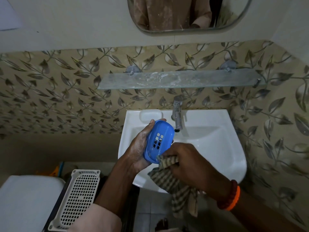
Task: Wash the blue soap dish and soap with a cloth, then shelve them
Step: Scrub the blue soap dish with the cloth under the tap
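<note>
I have the blue soap dish [158, 141] cupped in my left hand [139, 148], fingers curled round its far end, tilted over the near left part of the white basin [217, 148], while my right hand [189, 162] bunches the striped cloth [168, 166] and presses it against the dish's lower rim. The soap [151, 116] sits apart on the basin's back ledge, just left of the tap [177, 114]. My worry is grip: my left palm looks filmed with lather, so a firm rub from the cloth could squirt the dish out into the bowl or past the rim to the floor. The long tail of cloth hangs over the basin's front edge and could snag or drip. The soap could slide off that narrow ledge. Above, the glass shelf [182, 79] looks streaked with residue. Leaf-patterned tiles cover the wall, a mirror [187, 15] hangs higher up, and a perforated plastic basket [78, 198] stands at lower left.
</note>
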